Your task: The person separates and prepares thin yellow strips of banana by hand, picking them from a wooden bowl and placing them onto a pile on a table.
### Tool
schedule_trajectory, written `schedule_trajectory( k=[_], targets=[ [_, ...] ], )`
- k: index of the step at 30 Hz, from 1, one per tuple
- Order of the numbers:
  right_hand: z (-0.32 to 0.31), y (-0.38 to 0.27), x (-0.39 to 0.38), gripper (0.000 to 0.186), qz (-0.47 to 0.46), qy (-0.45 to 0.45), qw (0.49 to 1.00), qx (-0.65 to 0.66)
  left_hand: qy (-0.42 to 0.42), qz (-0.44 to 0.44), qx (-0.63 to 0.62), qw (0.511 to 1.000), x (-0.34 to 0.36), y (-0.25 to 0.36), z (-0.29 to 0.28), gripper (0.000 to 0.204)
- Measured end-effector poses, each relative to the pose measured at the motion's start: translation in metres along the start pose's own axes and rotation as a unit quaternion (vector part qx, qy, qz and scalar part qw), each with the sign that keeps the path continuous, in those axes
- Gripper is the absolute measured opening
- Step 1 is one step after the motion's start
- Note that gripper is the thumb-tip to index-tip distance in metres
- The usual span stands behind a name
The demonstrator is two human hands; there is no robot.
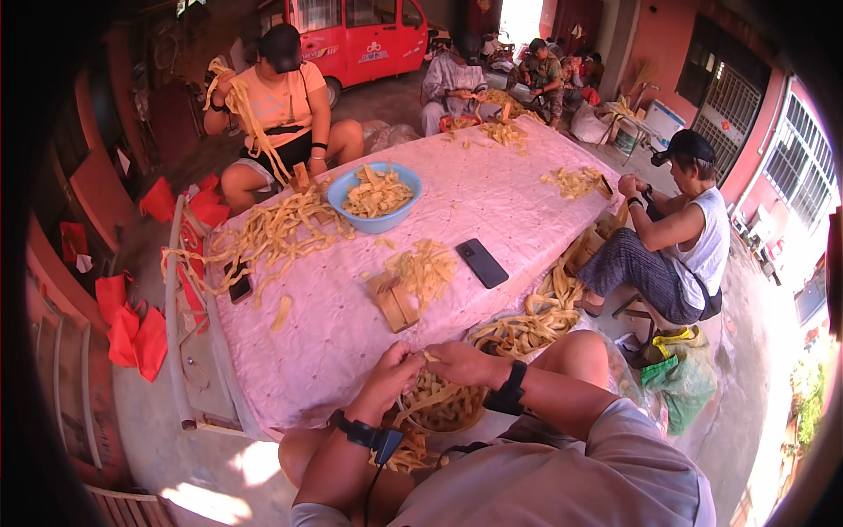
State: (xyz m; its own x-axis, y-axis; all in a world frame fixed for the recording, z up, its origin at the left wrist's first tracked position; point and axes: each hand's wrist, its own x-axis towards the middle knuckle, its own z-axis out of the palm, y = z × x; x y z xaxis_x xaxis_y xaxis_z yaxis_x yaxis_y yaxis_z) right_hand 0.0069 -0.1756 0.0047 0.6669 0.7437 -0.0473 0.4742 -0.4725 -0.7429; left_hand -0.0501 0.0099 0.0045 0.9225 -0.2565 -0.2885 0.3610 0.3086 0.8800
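Observation:
My left hand (392, 376) and my right hand (462, 364) meet in front of me at the table's near edge, fingers closed. Between their fingertips shows a small bit of a pale-yellow strip (429, 357), mostly covered by the fingers. Right under my hands, a round bowl (446, 430) full of similar pale-yellow pieces sits in my lap. Past my hands, on the pink-covered table (351, 351), a small wooden block (392, 301) lies beside a heap of cut pieces (426, 268). Black bands circle both my wrists.
A blue basin (376, 222) of pieces and a tangle of long strips (285, 224) lie on the table, with a dark phone (481, 263). More strips (527, 325) are piled at my right knee. People sit working around the table; a red vehicle (369, 39) stands behind.

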Motion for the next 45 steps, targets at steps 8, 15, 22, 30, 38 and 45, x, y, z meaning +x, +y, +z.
schedule_trajectory(
  k=[8, 15, 22, 30, 38, 45],
  targets=[
    [0.002, -0.040, -0.016, 0.022, -0.073, 0.069, 0.994, -0.030, -0.016, 0.018, -0.015, 1.000, -0.019, 0.014, -0.005, 0.013],
    [0.002, -0.052, -0.026, 0.023, -0.030, 0.072, 0.996, -0.032, -0.013, 0.035, -0.012, 0.999, -0.024, 0.010, -0.002, 0.015],
    [-0.009, -0.039, -0.036, 0.035, 0.089, 0.038, 0.995, 0.008, 0.100, 0.085, 0.023, 0.991, -0.017, 0.012, -0.027, 0.009],
    [-0.020, 0.022, -0.067, 0.044, 0.106, 0.160, 0.975, -0.107, 0.054, 0.087, 0.180, 0.978, -0.009, -0.006, -0.023, 0.015],
    [-0.035, 0.066, -0.087, 0.040, 0.266, 0.117, 0.912, 0.290, 0.037, 0.077, 0.239, 0.967, 0.004, -0.033, -0.033, 0.022],
    [-0.025, 0.070, -0.081, 0.025, 0.271, 0.123, 0.907, 0.298, 0.021, 0.045, 0.305, 0.951, 0.010, -0.042, -0.026, 0.023]
  ],
)
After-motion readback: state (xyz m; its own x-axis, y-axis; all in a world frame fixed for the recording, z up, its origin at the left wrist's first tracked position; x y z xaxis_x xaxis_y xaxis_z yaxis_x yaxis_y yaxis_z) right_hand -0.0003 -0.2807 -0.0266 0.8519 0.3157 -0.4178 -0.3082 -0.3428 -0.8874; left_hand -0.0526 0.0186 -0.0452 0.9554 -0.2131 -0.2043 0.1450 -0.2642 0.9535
